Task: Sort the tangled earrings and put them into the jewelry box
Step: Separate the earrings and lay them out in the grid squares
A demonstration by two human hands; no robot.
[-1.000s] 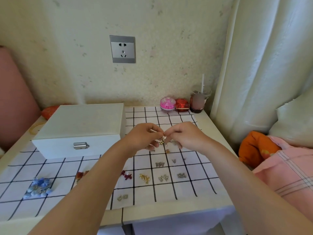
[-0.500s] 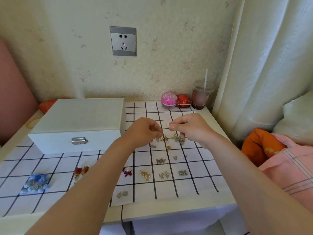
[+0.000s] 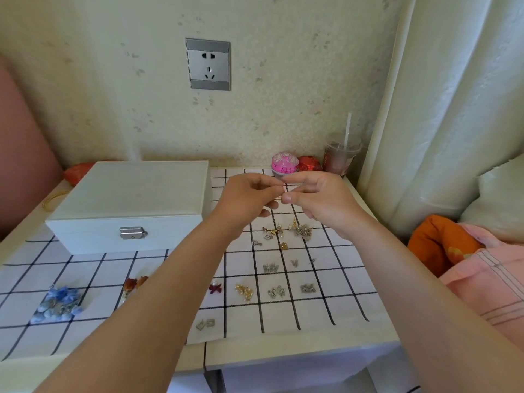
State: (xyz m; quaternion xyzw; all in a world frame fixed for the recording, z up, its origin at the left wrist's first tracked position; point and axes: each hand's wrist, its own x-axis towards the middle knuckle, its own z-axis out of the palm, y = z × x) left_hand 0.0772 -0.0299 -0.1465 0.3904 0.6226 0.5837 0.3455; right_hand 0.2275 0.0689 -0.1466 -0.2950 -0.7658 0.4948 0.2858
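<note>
Pinching one tiny earring, left hand and right hand have drawn together, higher.

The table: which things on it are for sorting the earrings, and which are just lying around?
For the job:
- jewelry box, lid closed
- tangled earring pile
- sorted earrings on the checked cloth
- small earring pinched between left hand and right hand

Just lying about:
- drink cup with straw
- pink tub
- shiny red thing
</note>
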